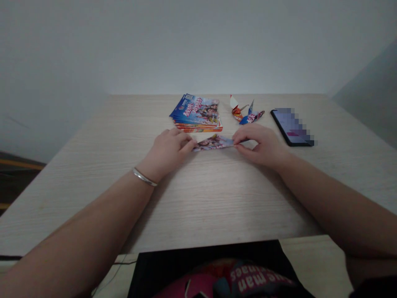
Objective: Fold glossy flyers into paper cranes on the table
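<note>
A folded piece of printed paper (214,142) lies low over the table between my two hands, its upper edge rising to a shallow peak. My left hand (170,150) pinches its left corner between thumb and fingers, with a silver bangle on that wrist. At the opposite corner, my right hand (259,145) grips the paper with thumb and forefinger. Just beyond lies a fanned stack of printed leaflets (197,111), blue on top with orange edges below. Two folded paper cranes, one orange (237,112) and one blue (250,118), stand right of the stack.
A black-edged phone (290,128) lies to the right of the cranes, its screen partly pixelated. The pale wood-grain table (204,198) ends at a plain wall (198,45). Dark printed clothing (229,275) shows at the near edge, and a thin cable (125,263) runs at lower left.
</note>
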`<state>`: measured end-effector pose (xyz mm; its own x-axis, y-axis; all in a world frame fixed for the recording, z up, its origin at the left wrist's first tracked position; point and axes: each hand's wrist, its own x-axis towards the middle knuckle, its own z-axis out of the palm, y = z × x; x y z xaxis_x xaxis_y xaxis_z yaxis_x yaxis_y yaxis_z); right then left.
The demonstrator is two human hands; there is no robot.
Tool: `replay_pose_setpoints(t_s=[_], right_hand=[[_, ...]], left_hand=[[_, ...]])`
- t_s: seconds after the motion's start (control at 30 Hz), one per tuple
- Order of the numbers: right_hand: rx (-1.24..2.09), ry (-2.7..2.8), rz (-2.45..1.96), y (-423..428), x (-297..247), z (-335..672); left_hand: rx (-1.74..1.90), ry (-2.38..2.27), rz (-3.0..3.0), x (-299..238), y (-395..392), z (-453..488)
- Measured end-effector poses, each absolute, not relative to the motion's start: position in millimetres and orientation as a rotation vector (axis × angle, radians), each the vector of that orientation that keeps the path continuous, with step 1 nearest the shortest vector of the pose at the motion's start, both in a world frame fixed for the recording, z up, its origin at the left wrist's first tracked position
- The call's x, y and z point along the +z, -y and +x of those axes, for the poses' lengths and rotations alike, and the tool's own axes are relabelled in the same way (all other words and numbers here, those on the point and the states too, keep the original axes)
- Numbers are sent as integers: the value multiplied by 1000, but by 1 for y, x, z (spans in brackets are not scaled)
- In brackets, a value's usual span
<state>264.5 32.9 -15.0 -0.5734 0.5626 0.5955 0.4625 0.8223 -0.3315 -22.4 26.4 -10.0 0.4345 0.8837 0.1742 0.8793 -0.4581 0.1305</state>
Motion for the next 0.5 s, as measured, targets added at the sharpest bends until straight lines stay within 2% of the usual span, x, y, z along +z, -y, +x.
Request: replay_pose_setpoints(t_s=[0.17, 0.33, 0.5], right_hand=[[388, 2521, -753, -42, -26, 263], [296, 2404, -1165, -40, -30, 258], [371, 2205, -1233, -35, -28, 254]], left_hand=[[357, -1660, 2679, -17, -18, -11], [564, -1596, 2488, -16, -19, -7], [761, -1472, 2352, -12, -17, -4]])
